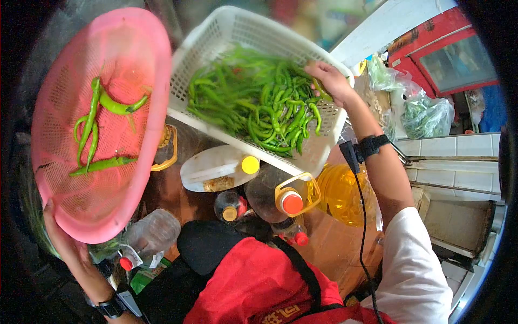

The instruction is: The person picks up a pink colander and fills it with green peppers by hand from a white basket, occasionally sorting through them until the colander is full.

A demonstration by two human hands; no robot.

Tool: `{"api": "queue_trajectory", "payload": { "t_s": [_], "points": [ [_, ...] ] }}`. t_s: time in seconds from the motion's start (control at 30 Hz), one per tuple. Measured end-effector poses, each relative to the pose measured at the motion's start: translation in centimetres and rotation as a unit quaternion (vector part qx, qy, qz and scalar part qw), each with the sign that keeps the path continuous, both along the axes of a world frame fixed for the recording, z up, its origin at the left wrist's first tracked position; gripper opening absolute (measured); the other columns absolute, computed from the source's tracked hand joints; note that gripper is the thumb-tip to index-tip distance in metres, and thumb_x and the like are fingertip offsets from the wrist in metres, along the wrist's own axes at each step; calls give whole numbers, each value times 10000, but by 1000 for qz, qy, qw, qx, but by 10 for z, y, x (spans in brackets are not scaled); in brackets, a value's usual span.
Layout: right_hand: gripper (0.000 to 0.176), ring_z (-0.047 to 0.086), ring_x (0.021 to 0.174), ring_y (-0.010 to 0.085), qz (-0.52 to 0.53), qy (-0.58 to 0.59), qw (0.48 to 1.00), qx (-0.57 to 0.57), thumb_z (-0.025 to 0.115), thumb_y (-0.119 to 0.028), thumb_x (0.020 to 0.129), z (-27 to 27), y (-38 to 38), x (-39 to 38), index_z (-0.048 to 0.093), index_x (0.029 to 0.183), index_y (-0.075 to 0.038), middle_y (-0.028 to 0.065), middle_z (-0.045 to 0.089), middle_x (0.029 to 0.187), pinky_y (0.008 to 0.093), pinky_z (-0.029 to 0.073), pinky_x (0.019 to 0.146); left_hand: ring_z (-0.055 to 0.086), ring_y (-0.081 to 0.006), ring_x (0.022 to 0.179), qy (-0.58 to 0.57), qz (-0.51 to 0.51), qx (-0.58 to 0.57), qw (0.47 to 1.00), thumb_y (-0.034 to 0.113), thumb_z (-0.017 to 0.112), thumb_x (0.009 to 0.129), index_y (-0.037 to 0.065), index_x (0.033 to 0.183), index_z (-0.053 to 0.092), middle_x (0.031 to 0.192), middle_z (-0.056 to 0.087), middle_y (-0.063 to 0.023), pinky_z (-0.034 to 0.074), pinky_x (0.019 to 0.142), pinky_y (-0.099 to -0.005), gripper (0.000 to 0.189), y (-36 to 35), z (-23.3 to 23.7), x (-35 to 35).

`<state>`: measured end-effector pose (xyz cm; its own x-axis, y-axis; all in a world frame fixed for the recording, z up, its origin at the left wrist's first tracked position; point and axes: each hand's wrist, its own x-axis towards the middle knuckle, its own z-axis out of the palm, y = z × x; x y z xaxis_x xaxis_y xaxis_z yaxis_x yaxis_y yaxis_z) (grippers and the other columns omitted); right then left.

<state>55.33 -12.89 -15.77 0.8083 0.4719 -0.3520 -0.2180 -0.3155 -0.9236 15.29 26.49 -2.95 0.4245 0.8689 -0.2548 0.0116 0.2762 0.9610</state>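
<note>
My left hand (66,237) holds the lower rim of a pink mesh basket (156,129), tilted up at the left, its fingers mostly hidden behind it. Several green peppers (89,121) lie inside. At the upper middle, a white perforated crate (248,27) holds a heap of green peppers (275,108), the left part blurred. My right hand (327,80) is over the crate's right end, fingers curled around a green pepper at the edge of the heap.
Below the crate stand a jug with a yellow cap (216,170), a bottle with an orange cap (292,203) and a jug of yellow oil (345,194). A black cable (362,232) hangs from my right wrist. Bagged greens (426,113) lie at the right.
</note>
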Motion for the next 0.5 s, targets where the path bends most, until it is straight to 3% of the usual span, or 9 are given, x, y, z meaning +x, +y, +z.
{"api": "queue_trajectory", "payload": {
  "t_s": [0.03, 0.13, 0.2, 0.27, 0.3, 0.33, 0.43, 0.5],
  "points": [
    [212, 479, 546, 85, 17, -63, 993, -103, 579, -243, 804, -6, -2, 5, 507, 847, -47, -12, 484, 682, 223, 431, 447, 477, -224, 1022, 6, 9, 2, 1000, 293, 490, 823, -4, 1139, 444, 1127, 491, -108, 377, 882, -345, 436, -1, 0, 1],
    [211, 480, 547, 79, -4, -40, 993, -112, 581, -247, 803, -22, -6, 8, 511, 818, -49, -11, 486, 679, 220, 412, 418, 472, -222, 1035, 9, 12, -2, 1000, 290, 482, 829, -7, 1152, 436, 1141, 487, -109, 369, 893, -342, 441, -3, 3, 6],
    [216, 494, 574, 76, -6, 9, 997, -72, 572, -260, 808, -26, -3, 7, 522, 804, -49, -8, 499, 683, 211, 436, 476, 472, -220, 1037, 9, 13, 3, 1000, 287, 482, 831, -8, 1152, 436, 1143, 487, -109, 365, 898, -340, 439, 0, 1, 4],
    [220, 536, 628, 88, 36, 58, 998, 2, 551, -263, 821, -23, -1, 2, 526, 854, -47, 13, 543, 720, 220, 470, 597, 472, -219, 1038, 11, 14, 11, 1000, 284, 481, 832, -10, 1152, 435, 1145, 487, -110, 361, 903, -339, 437, 2, 0, 3],
    [251, 578, 701, 142, 16, 112, 992, 50, 487, -264, 851, -11, 4, -7, 518, 942, -32, 68, 599, 794, 254, 470, 703, 472, -218, 1039, 5, 2, 2, 1000, 283, 481, 832, -10, 1154, 435, 1146, 487, -110, 358, 906, -337, 438, 2, 0, 3],
    [251, 578, 701, 142, 16, 112, 992, 50, 487, -264, 851, -7, 6, -10, 518, 942, -32, 68, 599, 794, 254, 470, 703, 472, -217, 1039, -2, -11, -8, 1000, 281, 481, 832, -10, 1155, 434, 1147, 487, -111, 355, 909, -336, 438, 2, 0, 4],
    [329, 589, 817, 258, 90, 234, 935, 249, 350, -260, 886, -4, 7, -12, 482, 1039, 1, 166, 614, 877, 355, 462, 778, 473, -216, 1039, -9, -17, 4, 1000, 280, 484, 831, -12, 1152, 437, 1142, 492, -110, 357, 908, -336, 437, 3, -1, 2],
    [338, 584, 831, 263, 90, 238, 931, 260, 340, -267, 889, 13, 13, -26, 479, 1042, 1, 170, 612, 881, 370, 449, 801, 474, -217, 1038, -9, -11, 2, 1000, 276, 484, 831, -13, 1149, 439, 1139, 494, -109, 358, 907, -337, 432, 0, 0, 5]
  ]
}}
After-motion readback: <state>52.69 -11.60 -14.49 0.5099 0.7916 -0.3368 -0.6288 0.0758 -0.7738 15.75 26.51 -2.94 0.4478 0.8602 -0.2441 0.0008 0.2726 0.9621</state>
